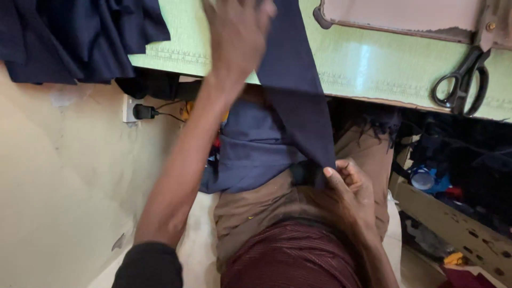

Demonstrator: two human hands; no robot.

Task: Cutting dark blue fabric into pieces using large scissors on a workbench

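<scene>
A long strip of dark navy cloth point(296, 80) hangs from the pale green table point(362, 58) down to my lap. My left hand point(237, 34) lies on top of the cloth's upper end at the table's edge, fingers together and pressing down. My right hand point(349, 194) pinches the cloth's lower corner between thumb and fingers, just above my brown trousers. The strip is stretched between the two hands.
Black scissors point(463, 82) lie on the table at the right. More navy cloth point(80, 37) is piled at the upper left. A plug sits in a wall socket point(133, 109) on the left wall. Cluttered boxes point(453, 213) stand under the table at the right.
</scene>
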